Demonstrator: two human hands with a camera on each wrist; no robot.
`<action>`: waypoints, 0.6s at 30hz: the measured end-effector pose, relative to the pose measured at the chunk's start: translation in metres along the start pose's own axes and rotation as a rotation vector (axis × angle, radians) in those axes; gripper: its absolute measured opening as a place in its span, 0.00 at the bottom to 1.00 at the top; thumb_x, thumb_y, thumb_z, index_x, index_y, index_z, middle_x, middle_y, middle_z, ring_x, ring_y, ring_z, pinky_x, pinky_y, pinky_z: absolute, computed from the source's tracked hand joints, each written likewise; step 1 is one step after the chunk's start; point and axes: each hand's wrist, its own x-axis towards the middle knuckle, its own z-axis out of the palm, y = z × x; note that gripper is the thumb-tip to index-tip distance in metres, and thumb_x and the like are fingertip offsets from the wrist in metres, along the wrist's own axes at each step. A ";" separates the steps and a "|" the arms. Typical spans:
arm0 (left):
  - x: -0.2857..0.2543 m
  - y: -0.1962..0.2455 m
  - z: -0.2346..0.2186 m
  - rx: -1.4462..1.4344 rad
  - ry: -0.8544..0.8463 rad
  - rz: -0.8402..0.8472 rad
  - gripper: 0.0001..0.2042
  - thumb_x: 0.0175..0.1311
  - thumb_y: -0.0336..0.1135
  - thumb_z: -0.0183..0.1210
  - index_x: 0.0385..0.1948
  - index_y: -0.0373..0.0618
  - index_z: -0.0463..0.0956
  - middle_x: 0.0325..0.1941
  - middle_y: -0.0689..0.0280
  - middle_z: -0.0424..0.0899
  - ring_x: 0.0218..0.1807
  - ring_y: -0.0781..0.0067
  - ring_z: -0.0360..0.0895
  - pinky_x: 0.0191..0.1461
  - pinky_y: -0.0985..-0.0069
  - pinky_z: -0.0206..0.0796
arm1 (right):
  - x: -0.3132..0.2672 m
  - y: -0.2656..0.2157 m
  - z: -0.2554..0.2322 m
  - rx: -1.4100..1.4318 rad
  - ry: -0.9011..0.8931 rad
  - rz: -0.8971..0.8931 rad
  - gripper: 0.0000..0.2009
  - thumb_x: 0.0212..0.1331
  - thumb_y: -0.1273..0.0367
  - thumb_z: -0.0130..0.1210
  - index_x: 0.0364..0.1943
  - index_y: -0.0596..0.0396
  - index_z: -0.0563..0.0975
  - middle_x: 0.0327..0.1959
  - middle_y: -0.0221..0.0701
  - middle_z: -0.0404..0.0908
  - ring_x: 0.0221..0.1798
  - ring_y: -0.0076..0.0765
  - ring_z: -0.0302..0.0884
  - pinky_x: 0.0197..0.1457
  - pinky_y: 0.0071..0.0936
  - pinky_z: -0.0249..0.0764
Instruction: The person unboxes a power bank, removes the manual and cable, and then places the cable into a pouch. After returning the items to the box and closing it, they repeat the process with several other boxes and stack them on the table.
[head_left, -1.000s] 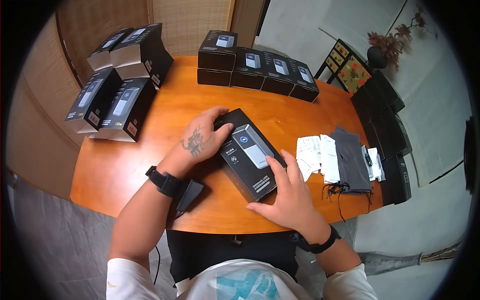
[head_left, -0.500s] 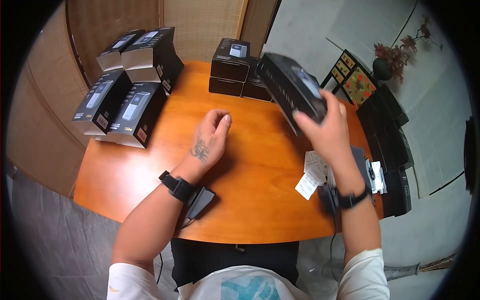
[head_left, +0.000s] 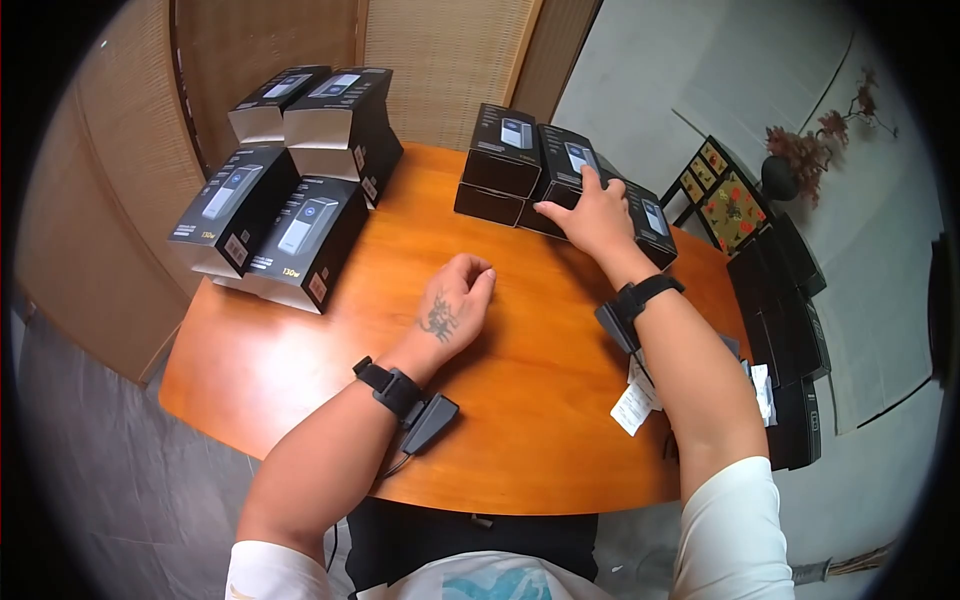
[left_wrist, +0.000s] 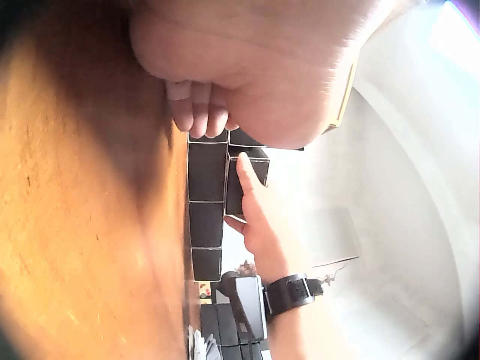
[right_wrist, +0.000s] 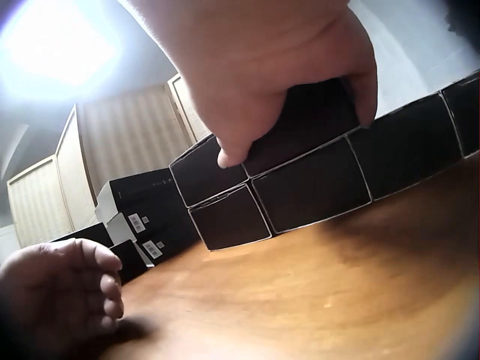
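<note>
At the back of the table my right hand holds a black power bank box, thumb on one side and fingers on the other. That box sits on top of the back row, right beside another upper box. In the right wrist view the held box lies over the lower boxes, close against its neighbour. My left hand rests at the middle of the table, fingers loosely curled and holding nothing. The right wrist view shows its curled fingers too.
Several black boxes with pale flaps are stacked at the left. White paper slips lie near the right edge, partly behind my right forearm. More black boxes stand along the right side, near a patterned cabinet.
My right hand has carried the power bank box from the table's middle to the top of the back row. My left hand has let go of it and stayed near the middle.
</note>
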 end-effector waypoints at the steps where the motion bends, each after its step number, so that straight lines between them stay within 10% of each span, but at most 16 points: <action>1: -0.001 0.003 0.000 0.047 0.001 0.006 0.12 0.76 0.36 0.55 0.47 0.34 0.77 0.37 0.63 0.83 0.39 0.76 0.80 0.47 0.76 0.74 | 0.004 0.005 0.003 -0.009 0.008 -0.043 0.48 0.52 0.39 0.68 0.73 0.48 0.64 0.68 0.52 0.64 0.69 0.64 0.70 0.66 0.49 0.76; 11: 0.001 0.005 0.004 0.025 -0.031 0.031 0.12 0.73 0.37 0.55 0.41 0.33 0.78 0.39 0.51 0.85 0.43 0.57 0.83 0.51 0.67 0.74 | 0.019 0.016 0.012 0.043 -0.005 -0.135 0.42 0.58 0.51 0.70 0.74 0.47 0.64 0.69 0.54 0.64 0.68 0.64 0.72 0.67 0.50 0.76; 18: 0.002 -0.003 0.003 -0.092 -0.084 -0.048 0.11 0.77 0.34 0.54 0.49 0.36 0.76 0.41 0.65 0.82 0.41 0.78 0.78 0.49 0.78 0.73 | 0.021 0.074 0.019 0.383 0.010 -0.287 0.38 0.60 0.63 0.68 0.73 0.58 0.63 0.75 0.49 0.64 0.76 0.55 0.63 0.78 0.40 0.64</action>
